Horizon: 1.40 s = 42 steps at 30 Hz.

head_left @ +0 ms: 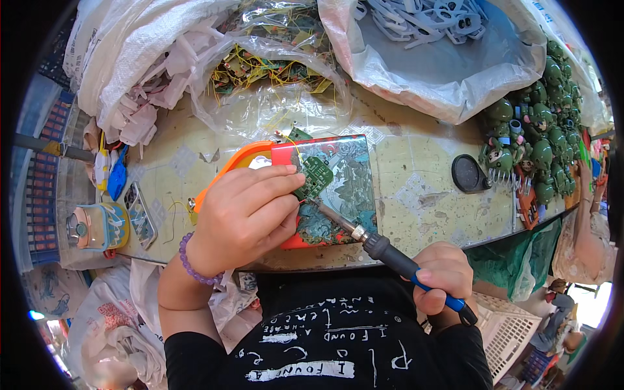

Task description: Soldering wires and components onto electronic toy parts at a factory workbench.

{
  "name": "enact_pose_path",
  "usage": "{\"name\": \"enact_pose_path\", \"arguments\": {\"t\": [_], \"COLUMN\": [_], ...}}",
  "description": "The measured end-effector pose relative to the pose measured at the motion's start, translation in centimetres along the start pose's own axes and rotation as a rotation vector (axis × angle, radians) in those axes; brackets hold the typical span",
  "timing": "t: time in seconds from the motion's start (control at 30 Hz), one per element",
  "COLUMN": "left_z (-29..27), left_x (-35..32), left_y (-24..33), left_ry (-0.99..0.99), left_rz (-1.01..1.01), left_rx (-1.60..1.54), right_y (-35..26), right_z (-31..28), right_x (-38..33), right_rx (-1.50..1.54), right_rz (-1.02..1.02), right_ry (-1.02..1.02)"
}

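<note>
A small green circuit board (318, 174) is pinched in the fingers of my left hand (244, 211), above a worn, scorched red-edged pad (354, 188). My right hand (443, 279) grips the blue and black handle of a soldering iron (383, 250). The iron slants up to the left, its tip close to the board's lower edge; whether it touches cannot be made out. A second green board (299, 134) with a thin yellow wire lies at the pad's far edge. Partly behind my left hand is an orange curved object (237, 161).
Clear plastic bags of wired boards (273, 71) and a white sack of pale plastic parts (432, 62) stand at the back. Green figurines (543, 130) pile at the right beside a black round dish (467, 174). A phone (142, 214) and a lidded container (97, 226) sit left.
</note>
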<state>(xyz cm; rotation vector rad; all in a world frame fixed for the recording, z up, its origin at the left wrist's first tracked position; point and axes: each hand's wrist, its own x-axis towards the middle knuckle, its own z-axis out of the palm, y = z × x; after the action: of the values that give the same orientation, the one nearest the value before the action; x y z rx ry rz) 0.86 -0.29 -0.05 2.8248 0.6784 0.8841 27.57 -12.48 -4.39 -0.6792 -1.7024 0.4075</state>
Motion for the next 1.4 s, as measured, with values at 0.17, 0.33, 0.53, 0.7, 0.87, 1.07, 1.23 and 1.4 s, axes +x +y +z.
{"name": "enact_pose_path", "arguments": {"t": [0.17,0.33,0.53,0.7,0.87,1.07,1.23,1.4], "left_z": [-0.26,-0.29,-0.32,-0.43,-0.54,-0.48,-0.51,-0.49], "left_x": [0.05,-0.01,-0.07,0.01,0.03,0.04,0.04,0.0], "left_y": [-0.02,-0.01,0.06,0.17,0.2,0.21,0.2,0.14], "left_ry": [-0.019,-0.026,-0.035,-0.049,-0.057,-0.056,-0.061,-0.064], "left_rz": [0.009,0.017,0.01,0.011,0.012,0.012,0.009,0.012], "left_rx": [0.015,0.03,0.033,0.039,0.038,0.035,0.038,0.036], "right_y": [-0.05,-0.08,-0.07,-0.04,-0.11,-0.28,-0.34,-0.45], "right_z": [0.07,-0.01,0.01,0.0,0.1,0.05,0.03,0.13], "right_x": [0.07,0.0,-0.01,-0.01,0.11,0.37,0.32,0.3], "right_rx": [-0.013,-0.015,-0.017,-0.007,-0.014,-0.024,-0.059,-0.081], "right_rz": [-0.001,-0.003,0.006,0.009,0.001,0.004,-0.013,-0.029], "right_ry": [-0.008,-0.013,-0.026,-0.031,-0.024,-0.036,-0.056,-0.078]}}
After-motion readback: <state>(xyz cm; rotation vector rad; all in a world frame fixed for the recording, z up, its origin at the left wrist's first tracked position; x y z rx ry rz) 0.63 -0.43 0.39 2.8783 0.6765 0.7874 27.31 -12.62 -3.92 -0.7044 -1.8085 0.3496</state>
